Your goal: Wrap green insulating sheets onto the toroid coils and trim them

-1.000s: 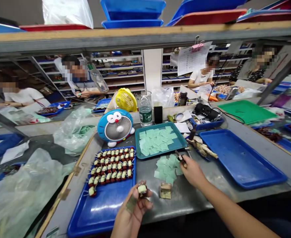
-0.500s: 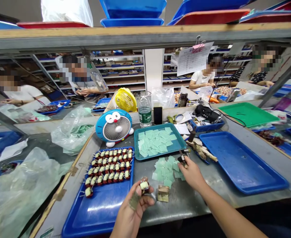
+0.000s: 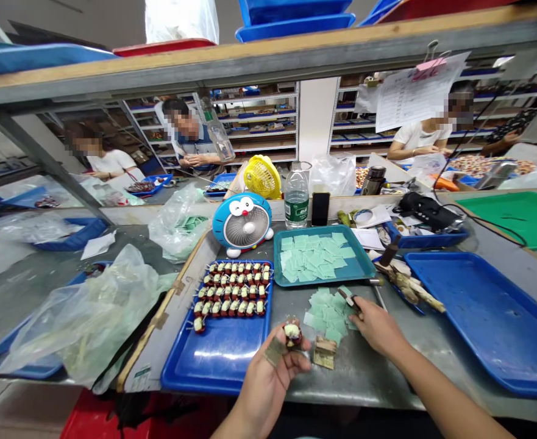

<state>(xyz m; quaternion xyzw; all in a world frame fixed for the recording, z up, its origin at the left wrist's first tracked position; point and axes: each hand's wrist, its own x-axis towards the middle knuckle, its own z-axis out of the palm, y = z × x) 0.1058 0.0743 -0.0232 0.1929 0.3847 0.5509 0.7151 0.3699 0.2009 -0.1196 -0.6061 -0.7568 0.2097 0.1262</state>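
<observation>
My left hand, a drab strip wrapped on its thumb, is closed round a small coil transformer with a pale yellow top and dark red body. Over the loose pile of pale green sheets, my right hand pinches a small dark tool; its kind is hard to make out. A small worn block stands on the bench between my hands. Rows of similar transformers fill the far part of a blue tray to the left.
A teal tray holds more green sheets. Behind stand a blue cartoon fan, a water bottle and a phone. A metal-handled tool lies right of the pile, beside another blue tray. Co-workers sit beyond the partition.
The whole view has shifted and tilted, so the bench appears further right. My left hand still holds the transformer; my right hand keeps the dark tool, now lower over the green sheets.
</observation>
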